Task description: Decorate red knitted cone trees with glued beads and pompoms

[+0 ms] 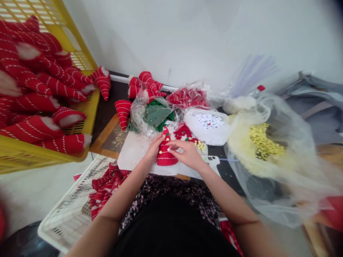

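Observation:
A red felt cone point(166, 155) stands on a white board point(134, 155), dotted with small yellow beads and lined with white stitching. My left hand point(154, 148) grips its left side. My right hand point(188, 154) presses its fingertips against the cone's upper right side. Just beyond the right hand lie small red pieces point(183, 132) and a few yellow beads point(199, 145). Both wrists rest above a dark patterned lap.
At left, a yellow crate point(80, 46) holds striped red cones. Plastic bags of green pieces point(157, 116), white beads point(209, 121) and yellow beads point(264, 141) crowd the back and right. A white basket point(66, 214) with red striped fabric sits lower left.

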`<state>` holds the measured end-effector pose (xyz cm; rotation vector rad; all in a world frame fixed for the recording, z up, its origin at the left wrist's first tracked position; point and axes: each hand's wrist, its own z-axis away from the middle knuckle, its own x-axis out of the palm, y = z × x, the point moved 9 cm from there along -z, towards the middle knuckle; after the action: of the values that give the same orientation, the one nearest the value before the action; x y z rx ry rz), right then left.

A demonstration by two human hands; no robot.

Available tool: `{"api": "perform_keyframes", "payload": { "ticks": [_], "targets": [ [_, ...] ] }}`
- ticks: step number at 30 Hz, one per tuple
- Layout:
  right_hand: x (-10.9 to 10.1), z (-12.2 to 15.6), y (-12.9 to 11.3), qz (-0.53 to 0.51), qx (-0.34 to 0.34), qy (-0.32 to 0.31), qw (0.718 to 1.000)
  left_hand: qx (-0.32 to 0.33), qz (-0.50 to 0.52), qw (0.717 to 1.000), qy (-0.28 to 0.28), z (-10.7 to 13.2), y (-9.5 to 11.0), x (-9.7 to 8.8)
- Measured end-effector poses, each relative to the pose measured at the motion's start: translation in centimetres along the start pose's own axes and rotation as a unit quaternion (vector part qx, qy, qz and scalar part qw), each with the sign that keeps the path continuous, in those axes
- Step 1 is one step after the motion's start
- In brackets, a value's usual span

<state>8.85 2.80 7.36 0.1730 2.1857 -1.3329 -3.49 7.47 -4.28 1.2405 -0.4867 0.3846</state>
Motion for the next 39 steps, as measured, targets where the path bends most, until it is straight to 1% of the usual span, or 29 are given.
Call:
{"api": "perform_keyframes", "payload": {
  "ticks": [4, 6, 7, 9, 11, 13, 15, 17, 20, 23, 25, 27, 31, 33, 35, 36, 37, 39],
  "targets": [
    [1.1, -0.1, -0.1, 0.125, -0.029, -0.019, 0.992, -0.003, -0.012, 1.0, -0.007, 0.0, -0.1, 0.0],
    [1.3, 0.0, -0.3, 0.156, -0.042, -0.029, 0.987, -0.013, -0.012, 1.0, -0.009, 0.0, -0.2, 0.1],
    [1.2, 0.1, -0.4, 0.153, -0.046, -0.026, 0.987, -0.016, -0.011, 1.0, -0.008, 0.1, -0.2, 0.1],
    [0.0, 0.3, -0.3, 0.124, -0.04, 0.01, 0.991, -0.017, -0.005, 1.0, -0.002, 0.2, -0.1, 0.0],
    [-1.7, 0.5, 0.3, 0.09, -0.006, 0.066, 0.994, -0.025, -0.001, 1.0, 0.005, 0.3, -0.2, 0.0],
    [-2.7, 0.8, 1.4, 0.071, 0.037, 0.096, 0.992, -0.035, -0.003, 0.999, 0.013, 0.4, -0.3, -0.1],
    [-2.5, 1.0, 2.4, 0.053, 0.07, 0.083, 0.993, -0.036, -0.004, 0.999, 0.02, 0.4, -0.2, -0.1],
    [-1.6, 1.2, 3.0, 0.023, 0.087, 0.06, 0.994, -0.027, -0.006, 0.999, 0.028, 0.5, 0.0, -0.2],
    [-0.5, 1.5, 3.3, -0.015, 0.089, 0.054, 0.994, -0.018, -0.017, 0.999, 0.032, 0.6, 0.1, -0.1],
    [0.1, 1.7, 3.2, -0.02, 0.084, 0.054, 0.995, -0.014, -0.026, 0.999, 0.035, 0.8, 0.2, -0.1],
    [0.1, 1.8, 2.9, -0.01, 0.079, 0.055, 0.995, -0.013, -0.029, 0.999, 0.037, 0.8, 0.2, -0.2],
    [-0.3, 1.9, 2.2, 0.008, 0.06, 0.074, 0.995, -0.012, -0.027, 0.999, 0.036, 0.7, 0.2, 0.0],
    [-1.5, 2.1, -0.7, 0.043, -0.014, 0.124, 0.991, 0.0, -0.001, 1.0, 0.031, 0.9, 0.8, 0.6],
    [-2.4, 2.4, -1.7, 0.056, -0.033, 0.142, 0.988, -0.007, 0.002, 1.0, 0.029, 1.9, 1.4, 0.3],
    [-4.0, 3.1, -2.1, 0.07, -0.031, 0.169, 0.983, -0.032, -0.019, 0.999, 0.026, 3.9, 2.0, -0.9],
    [-4.9, 3.6, -2.1, 0.076, -0.022, 0.182, 0.98, -0.047, -0.04, 0.998, 0.027, 5.3, 2.5, -2.1],
    [-6.0, 4.2, -1.8, 0.08, -0.01, 0.196, 0.977, -0.059, -0.067, 0.995, 0.034, 6.9, 3.1, -3.8],
    [-7.7, 5.6, -0.7, 0.094, 0.029, 0.203, 0.974, -0.066, -0.147, 0.984, 0.076, 10.5, 4.8, -8.5]
  ]
}}
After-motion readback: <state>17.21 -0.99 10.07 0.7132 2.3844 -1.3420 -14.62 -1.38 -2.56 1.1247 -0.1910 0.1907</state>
